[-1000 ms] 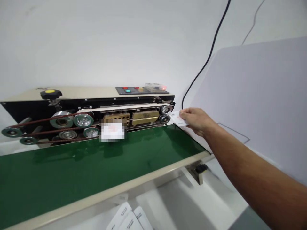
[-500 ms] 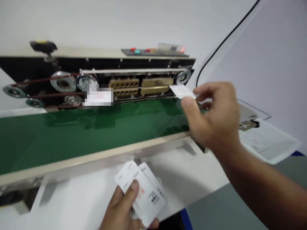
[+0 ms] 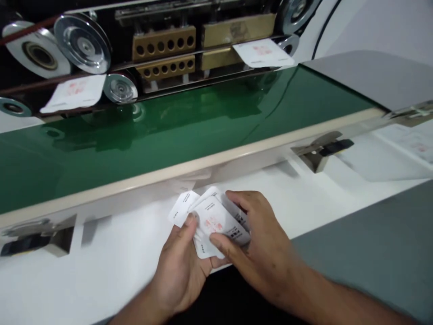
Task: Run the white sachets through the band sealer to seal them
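Several small white printed packets [image 3: 213, 217] are fanned in a loose stack above the white ledge. My left hand [image 3: 179, 262] is closed on the stack, with its thumb on the left edge. On the same stack, my right hand [image 3: 260, 243] presses its thumb on the top packet's red print while its fingers curl round the right side. Up in the sealing machine [image 3: 164, 45], one packet [image 3: 264, 53] sticks out at the right near the brass blocks. Another packet [image 3: 76, 94] hangs from the belts at the left. Neither hand touches those two.
A green conveyor belt [image 3: 189, 126] runs along below the machine's wheels and belts. Its pale front rail [image 3: 203, 161] lies between it and the white ledge [image 3: 118, 253]. Metal brackets stand under the rail at both sides. A translucent tray [image 3: 375, 158] with packets is at the right.
My right hand has let go of the packet at the machine's right end and come down to the stack in my left hand. The machine's left packet has moved left along it. The view is closer.
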A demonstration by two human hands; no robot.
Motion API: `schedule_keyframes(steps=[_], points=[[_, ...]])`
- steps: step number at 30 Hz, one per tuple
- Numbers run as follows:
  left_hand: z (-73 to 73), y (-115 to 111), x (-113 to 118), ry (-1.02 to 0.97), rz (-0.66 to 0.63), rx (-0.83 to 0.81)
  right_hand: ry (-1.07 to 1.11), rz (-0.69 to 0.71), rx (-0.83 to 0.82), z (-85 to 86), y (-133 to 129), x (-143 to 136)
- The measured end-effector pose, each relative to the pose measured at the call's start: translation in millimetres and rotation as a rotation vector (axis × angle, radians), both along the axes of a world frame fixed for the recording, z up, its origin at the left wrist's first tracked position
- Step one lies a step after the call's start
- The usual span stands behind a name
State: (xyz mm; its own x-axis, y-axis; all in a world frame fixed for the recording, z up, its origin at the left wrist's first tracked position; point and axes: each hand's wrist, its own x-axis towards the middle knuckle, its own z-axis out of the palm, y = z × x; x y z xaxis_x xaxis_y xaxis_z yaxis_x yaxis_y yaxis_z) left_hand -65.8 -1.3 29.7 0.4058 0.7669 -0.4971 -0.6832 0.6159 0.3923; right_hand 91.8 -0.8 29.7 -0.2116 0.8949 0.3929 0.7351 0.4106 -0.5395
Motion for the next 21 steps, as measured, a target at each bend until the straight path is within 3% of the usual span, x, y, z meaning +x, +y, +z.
schedule_keyframes(steps=[8, 16, 21], points=[[1.7, 0.9, 4.0, 0.219, -0.046, -0.048, 0.187, -0.189, -0.177, 0.4, -0.8, 23.4], [2.5, -3.4, 9.5, 0.314, 0.021, -0.061, 0.41, -0.181, -0.409, 5.4, 2.3, 19.5], [3.7, -2.8, 8.4, 0.28, -0.007, -0.027, 0.747, -0.048, -0.74, 9.4, 4.1, 28.3]])
